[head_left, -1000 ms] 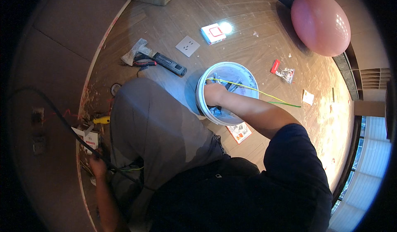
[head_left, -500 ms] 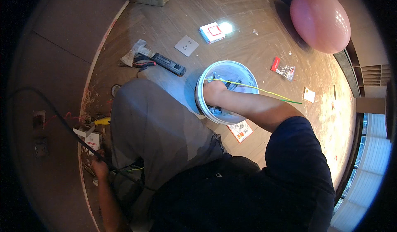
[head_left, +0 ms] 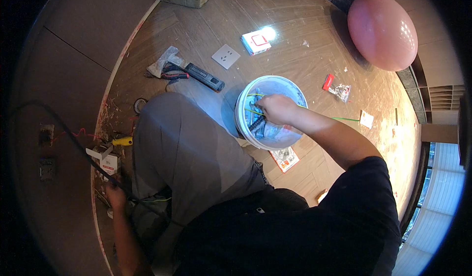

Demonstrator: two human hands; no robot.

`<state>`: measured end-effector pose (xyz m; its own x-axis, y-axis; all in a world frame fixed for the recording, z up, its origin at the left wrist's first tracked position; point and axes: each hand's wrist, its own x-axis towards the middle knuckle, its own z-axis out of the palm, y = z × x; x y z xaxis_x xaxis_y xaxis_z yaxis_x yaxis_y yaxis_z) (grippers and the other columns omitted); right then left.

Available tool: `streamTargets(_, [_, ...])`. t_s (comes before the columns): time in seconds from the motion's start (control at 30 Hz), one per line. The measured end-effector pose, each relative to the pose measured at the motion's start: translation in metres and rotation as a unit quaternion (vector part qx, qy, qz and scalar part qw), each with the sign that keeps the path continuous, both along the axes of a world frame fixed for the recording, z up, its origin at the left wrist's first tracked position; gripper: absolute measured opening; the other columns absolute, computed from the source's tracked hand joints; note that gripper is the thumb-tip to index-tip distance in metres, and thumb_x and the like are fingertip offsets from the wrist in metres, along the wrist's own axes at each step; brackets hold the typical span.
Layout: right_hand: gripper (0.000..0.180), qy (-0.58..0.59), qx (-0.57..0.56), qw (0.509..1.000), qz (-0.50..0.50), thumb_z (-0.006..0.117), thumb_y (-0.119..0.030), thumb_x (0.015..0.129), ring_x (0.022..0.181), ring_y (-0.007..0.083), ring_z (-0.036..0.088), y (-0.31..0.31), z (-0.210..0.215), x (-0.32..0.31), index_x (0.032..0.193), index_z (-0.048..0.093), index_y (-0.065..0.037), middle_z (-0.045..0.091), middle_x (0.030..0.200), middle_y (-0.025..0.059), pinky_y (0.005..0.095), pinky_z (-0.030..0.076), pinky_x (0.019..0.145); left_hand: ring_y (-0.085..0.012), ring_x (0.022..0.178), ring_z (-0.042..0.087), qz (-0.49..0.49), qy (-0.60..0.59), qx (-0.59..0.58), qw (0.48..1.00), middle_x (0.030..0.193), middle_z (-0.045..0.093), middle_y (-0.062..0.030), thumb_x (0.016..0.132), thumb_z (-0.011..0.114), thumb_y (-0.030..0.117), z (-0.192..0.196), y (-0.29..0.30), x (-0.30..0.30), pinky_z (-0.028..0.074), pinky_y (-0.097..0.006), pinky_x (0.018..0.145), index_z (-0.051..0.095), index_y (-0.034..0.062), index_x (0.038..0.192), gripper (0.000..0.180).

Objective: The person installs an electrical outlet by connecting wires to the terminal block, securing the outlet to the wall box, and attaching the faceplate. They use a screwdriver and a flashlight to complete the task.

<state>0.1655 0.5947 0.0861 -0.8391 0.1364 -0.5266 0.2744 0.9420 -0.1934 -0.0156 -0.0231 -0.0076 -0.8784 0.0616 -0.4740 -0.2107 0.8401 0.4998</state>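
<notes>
Your right hand point(head_left: 278, 110) has shifted across the bucket point(head_left: 287, 90), away from its left wall, and sits higher, with the back of the hand now in plain view. That uncovers more of the contents, including a black-ridged tool point(head_left: 257, 123) below your fingers, so the pick inside looks easier to judge. The fingers are curled and drawn close together over the tools; whether they pinch anything, I cannot tell. The yellow-green wire point(head_left: 253, 112), which lay over your forearm, now shows in short stretches beside your fingertips, its green end poking out beyond your arm; it may be caught under your hand. Your left hand point(head_left: 116, 197) has barely moved: low by the wall, just beside the white box point(head_left: 109, 165), with the black cable point(head_left: 78, 145) running across it. Its grip is too dark to tell.
</notes>
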Motion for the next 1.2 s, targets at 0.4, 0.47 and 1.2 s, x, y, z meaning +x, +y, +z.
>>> streamTargets(0.4, [0.029, -0.112, 0.125, 0.963, 0.210, 0.053, -0.015, 0.092, 0.096, 0.0292, 0.071, -0.012, -0.010, 0.008, 0.115, 0.068, -0.009, 0.060, 0.132, 0.0090, 0.0452, 0.058, 0.076, -0.0237, 0.092, 0.062, 0.191, 0.061, 0.143, 0.969, 0.100, 0.067, -0.0133, 0.100, 0.057, 0.025, -0.045, -0.039, 0.003, 0.048, -0.039, 0.082, 0.065, -0.0021, 0.112, 0.031])
streamTargets(0.47, [0.026, -0.128, 0.123, 0.964, 0.199, 0.054, -0.015, 0.091, 0.096, 0.0323, 0.070, -0.015, -0.003, 0.011, 0.109, 0.070, -0.004, 0.062, 0.125, 0.0142, 0.0455, 0.057, 0.077, -0.0227, 0.091, 0.062, 0.068, 0.076, 0.118, 0.988, 0.099, 0.068, -0.0132, 0.101, 0.057, 0.026, -0.036, -0.033, 0.007, 0.048, -0.039, 0.081, 0.065, -0.0027, 0.113, 0.033])
streamTargets(1.2, [0.023, -0.187, 0.074, 0.966, 0.162, 0.061, -0.011, 0.083, 0.093, 0.0350, 0.071, 0.001, -0.019, 0.009, 0.098, 0.075, -0.003, 0.072, 0.097, 0.0213, 0.0464, 0.056, 0.079, -0.0292, 0.102, 0.064, -0.004, 0.051, 0.067, 0.996, 0.107, 0.070, -0.0175, 0.100, 0.057, 0.026, -0.041, -0.037, -0.003, 0.048, -0.043, 0.090, 0.067, -0.0014, 0.117, 0.033])
